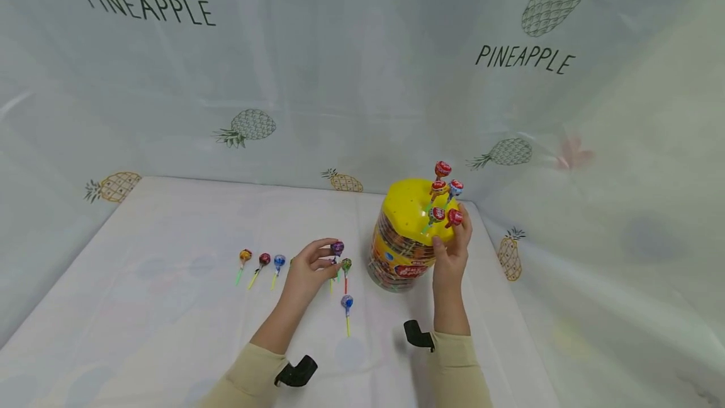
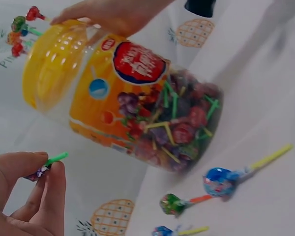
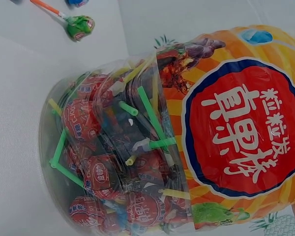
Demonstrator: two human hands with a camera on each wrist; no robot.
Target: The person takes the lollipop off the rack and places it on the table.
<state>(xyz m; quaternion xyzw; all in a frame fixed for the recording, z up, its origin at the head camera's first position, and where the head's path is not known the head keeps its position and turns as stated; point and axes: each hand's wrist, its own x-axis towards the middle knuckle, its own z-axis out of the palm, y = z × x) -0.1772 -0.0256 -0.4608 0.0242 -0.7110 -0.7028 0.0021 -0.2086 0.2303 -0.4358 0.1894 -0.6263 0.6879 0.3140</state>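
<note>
My left hand (image 1: 308, 274) pinches a purple-wrapped lollipop (image 1: 337, 248) between thumb and fingers, above the table and left of the jar. Its green stick shows in the left wrist view. My right hand (image 1: 452, 264) holds the large clear candy jar (image 1: 389, 257) at the right side of its yellow lid (image 1: 404, 201). Several lollipops stand in the lid, heads up, among them a red one (image 1: 443, 169) and a blue one (image 1: 455, 187). Many wrapped lollipops fill the jar's lower part, behind its clear wall (image 3: 54, 142). The right hand's fingers are partly hidden behind the lid.
On the white tablecloth (image 1: 170, 307) lie an orange lollipop (image 1: 245, 255), a dark red one (image 1: 264, 259) and a blue one (image 1: 279, 260) at left. A green lollipop (image 1: 347, 264) and another blue one (image 1: 347, 301) lie nearer the jar. My left hand partly covers others. A pineapple-print curtain hangs behind.
</note>
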